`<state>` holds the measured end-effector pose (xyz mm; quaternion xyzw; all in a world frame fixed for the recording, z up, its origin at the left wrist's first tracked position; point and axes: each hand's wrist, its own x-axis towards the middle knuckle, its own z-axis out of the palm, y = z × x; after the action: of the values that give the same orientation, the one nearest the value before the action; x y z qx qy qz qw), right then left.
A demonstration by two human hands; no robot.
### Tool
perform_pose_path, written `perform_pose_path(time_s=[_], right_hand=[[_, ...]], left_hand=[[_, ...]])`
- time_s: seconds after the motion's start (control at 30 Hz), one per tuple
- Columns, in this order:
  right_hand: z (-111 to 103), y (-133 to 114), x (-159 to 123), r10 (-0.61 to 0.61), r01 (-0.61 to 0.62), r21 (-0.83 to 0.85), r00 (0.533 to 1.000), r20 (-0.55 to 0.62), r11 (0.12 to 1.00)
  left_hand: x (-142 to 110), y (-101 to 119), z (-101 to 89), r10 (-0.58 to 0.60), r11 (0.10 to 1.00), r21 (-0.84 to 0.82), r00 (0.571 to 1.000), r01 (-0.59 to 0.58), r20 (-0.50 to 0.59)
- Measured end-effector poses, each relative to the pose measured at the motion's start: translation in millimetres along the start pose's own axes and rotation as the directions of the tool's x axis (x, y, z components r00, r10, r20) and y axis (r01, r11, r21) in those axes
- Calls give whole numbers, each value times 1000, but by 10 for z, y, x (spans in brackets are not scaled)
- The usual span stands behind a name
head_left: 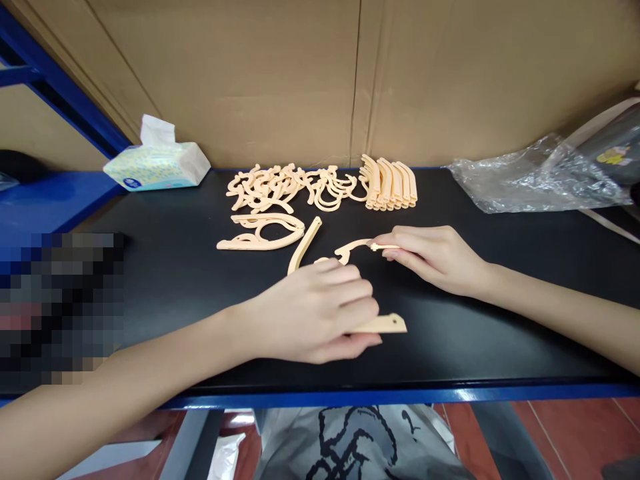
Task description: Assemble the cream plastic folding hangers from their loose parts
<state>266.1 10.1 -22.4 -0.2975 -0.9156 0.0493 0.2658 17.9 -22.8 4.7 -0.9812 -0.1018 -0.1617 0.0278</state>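
Observation:
My left hand [315, 310] is closed around a beige plastic hanger arm [383, 324], whose holed end sticks out to the right. To its right, my right hand [440, 257] pinches a thin beige curved hanger piece [356, 248] between thumb and fingertips. Behind my left hand lies a loose bent hanger arm [305, 243], its lower end partly hidden. A folded hanger [263, 233] with two arms and a curved middle piece rests farther left. What lies under my left palm is hidden.
On the black table [200, 320], a heap of curved hanger pieces [273, 187] sits at the back beside stacked hanger arms [390, 183]. A tissue pack [157, 163] is at back left, a clear plastic bag [530, 177] at back right. Cardboard [250, 80] stands behind.

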Motion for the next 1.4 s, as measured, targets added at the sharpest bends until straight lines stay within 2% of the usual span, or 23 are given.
perform_pose_path(time_s=[0.07,0.13,0.2,0.3,0.57,0.77,0.97,1.03,1.23,1.4], right_hand=[[-4,-6,-5,-19,19,1,1000,22,1000],[-11,-15,-2,-29,28,13,999,36,1000],[-22,-31,7,-23,21,51,998,51,998],[-37,-62,26,-12,3,135,998,68,991],[-35,-96,36,-17,5,174,998,66,985],[-37,-149,40,-1,-26,211,992,125,977],[-21,-150,24,46,-60,190,996,77,980],[-22,-146,27,36,-49,200,997,70,979],[-46,-164,59,-28,6,226,995,94,974],[-48,-167,70,13,-32,226,997,82,974]], left_hand=[[-13,-84,10,-146,979,-150,989,141,-26],[-25,-160,27,-268,914,-318,963,252,-7],[-34,-214,49,-396,834,-398,917,381,47],[-35,-248,77,-474,772,-437,876,462,90],[-12,-227,72,-453,766,-456,884,453,117],[-5,-220,83,-415,766,-491,902,415,116],[-18,-222,105,-476,664,-581,865,471,157],[-25,-225,114,-473,645,-608,867,463,157],[-24,-220,119,-427,653,-630,891,420,152],[-17,-224,122,-443,658,-631,889,411,117]])
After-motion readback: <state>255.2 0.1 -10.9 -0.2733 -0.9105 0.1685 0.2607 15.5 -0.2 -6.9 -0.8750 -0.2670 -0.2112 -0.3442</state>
